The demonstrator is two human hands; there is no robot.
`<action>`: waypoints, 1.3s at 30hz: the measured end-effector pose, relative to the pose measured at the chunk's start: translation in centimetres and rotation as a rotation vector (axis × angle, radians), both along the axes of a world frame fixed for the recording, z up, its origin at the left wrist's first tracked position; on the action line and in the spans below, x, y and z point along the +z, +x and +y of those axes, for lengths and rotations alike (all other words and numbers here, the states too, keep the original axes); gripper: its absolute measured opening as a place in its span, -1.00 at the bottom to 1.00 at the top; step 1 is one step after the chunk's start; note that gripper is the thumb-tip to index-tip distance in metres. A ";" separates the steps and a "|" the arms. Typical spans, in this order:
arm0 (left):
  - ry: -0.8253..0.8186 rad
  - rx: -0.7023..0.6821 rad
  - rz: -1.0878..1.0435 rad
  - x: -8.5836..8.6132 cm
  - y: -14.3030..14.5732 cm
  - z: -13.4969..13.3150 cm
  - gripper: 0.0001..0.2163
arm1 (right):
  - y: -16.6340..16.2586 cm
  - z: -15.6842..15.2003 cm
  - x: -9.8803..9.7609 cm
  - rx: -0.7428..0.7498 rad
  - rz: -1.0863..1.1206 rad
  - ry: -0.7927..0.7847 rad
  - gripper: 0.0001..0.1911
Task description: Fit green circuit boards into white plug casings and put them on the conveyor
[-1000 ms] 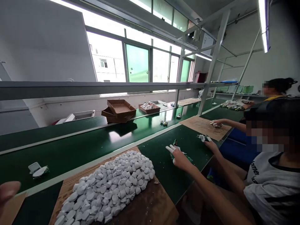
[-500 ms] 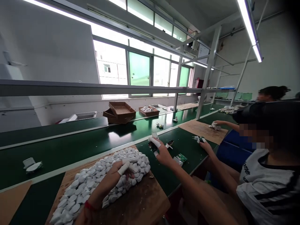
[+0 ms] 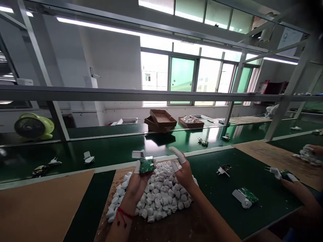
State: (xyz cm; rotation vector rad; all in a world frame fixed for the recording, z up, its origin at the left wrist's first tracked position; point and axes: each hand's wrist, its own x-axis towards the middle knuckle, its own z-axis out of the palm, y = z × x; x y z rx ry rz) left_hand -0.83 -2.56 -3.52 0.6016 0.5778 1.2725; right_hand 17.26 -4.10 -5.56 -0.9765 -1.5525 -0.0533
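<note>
One green board [image 3: 146,166] in the left hand [image 3: 137,187], over a heap of white pieces [image 3: 161,191]

The left hand, a red cord [image 3: 125,213] at its wrist, grips the green board, thumb against its side; a pale flap [image 3: 137,154] shows behind it. The right hand [image 3: 185,174] hangs nearby, fingers spread wide, apart from the board. On the green table [image 3: 214,208] to the right lie a pronged part [image 3: 223,170] and a white-and-green unit [image 3: 245,197]; beyond, a co-worker's hand [image 3: 294,190] holds a white plug [image 3: 274,172].
</note>
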 end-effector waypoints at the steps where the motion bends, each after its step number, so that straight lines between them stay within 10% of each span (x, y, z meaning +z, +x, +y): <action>1: -0.002 0.057 -0.036 0.1 -0.7 0.5 -0.67 | 0.0 0.2 -0.6 -0.045 0.096 -0.007 -0.54; 9: -0.023 0.242 -0.109 0.1 -3.8 2.0 -0.63 | 0.1 -0.8 -3.5 -0.064 -0.093 -0.168 -0.69; 14: -0.057 0.211 -0.045 -0.5 -3.5 2.5 -0.64 | 3.8 -0.3 -3.5 -0.206 0.216 -0.396 -0.66; 19: -0.119 0.189 0.003 -0.7 -2.8 2.6 -0.67 | 6.8 -0.8 -2.4 0.005 0.133 -0.738 -0.83; 39: -0.171 0.064 0.089 -1.5 -0.6 1.8 -0.76 | 6.1 -2.4 -1.4 0.034 -0.492 -0.684 -0.72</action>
